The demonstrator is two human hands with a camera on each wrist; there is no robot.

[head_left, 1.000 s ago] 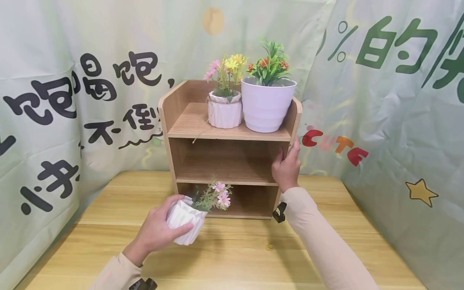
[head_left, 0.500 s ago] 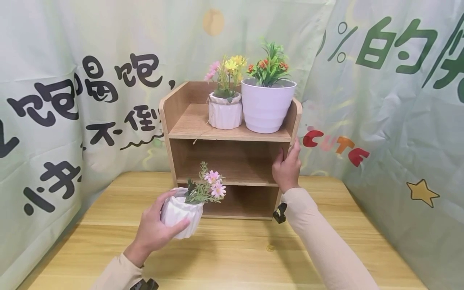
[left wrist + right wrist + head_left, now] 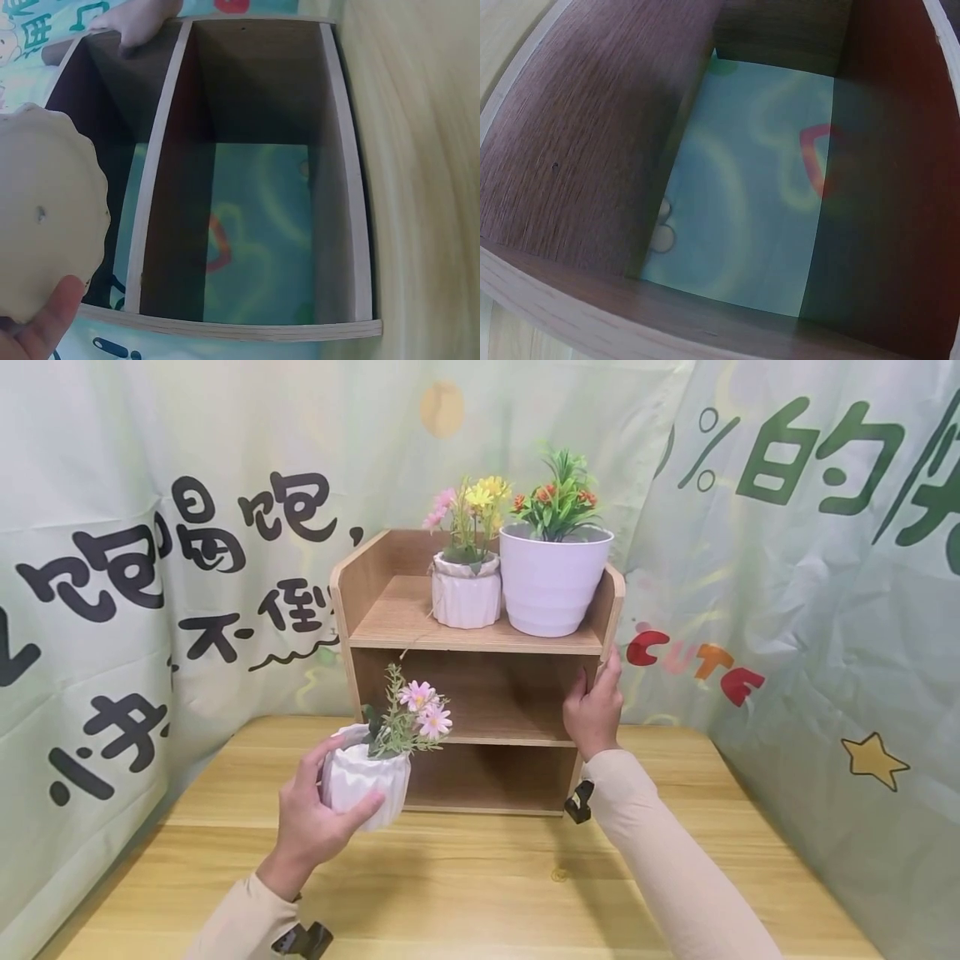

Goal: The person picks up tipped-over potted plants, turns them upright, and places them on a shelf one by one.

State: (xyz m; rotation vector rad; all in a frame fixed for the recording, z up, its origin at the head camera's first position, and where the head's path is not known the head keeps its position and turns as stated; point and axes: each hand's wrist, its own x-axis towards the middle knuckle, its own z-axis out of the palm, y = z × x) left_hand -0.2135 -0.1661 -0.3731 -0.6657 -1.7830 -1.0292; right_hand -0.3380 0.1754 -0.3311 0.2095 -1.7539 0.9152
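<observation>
My left hand (image 3: 315, 818) grips a small white fluted flower pot (image 3: 367, 789) by its side, raised in front of the wooden shelf (image 3: 472, 732). Pink artificial daisies (image 3: 425, 710) with thin green leaves lean out of the pot toward the right. In the left wrist view the scalloped underside of the flower pot (image 3: 52, 202) shows, a finger pressed against its edge. My right hand (image 3: 595, 710) holds the shelf's right side panel, thumb on the inner side and fingers outside, level with the middle compartment. The right wrist view looks into the open-backed lower compartment (image 3: 735, 187).
On the shelf's top board stand a white pot (image 3: 467, 593) with pink and yellow flowers and a larger white pot (image 3: 557, 581) with orange flowers. A loose twine end (image 3: 412, 643) hangs over that board's edge. Printed curtains (image 3: 817, 610) surround the wooden table (image 3: 480, 893).
My left hand has raised the daisy pot and shifted it slightly left, turning it more upright, in front of the middle compartment. The right hand stays on the side panel.
</observation>
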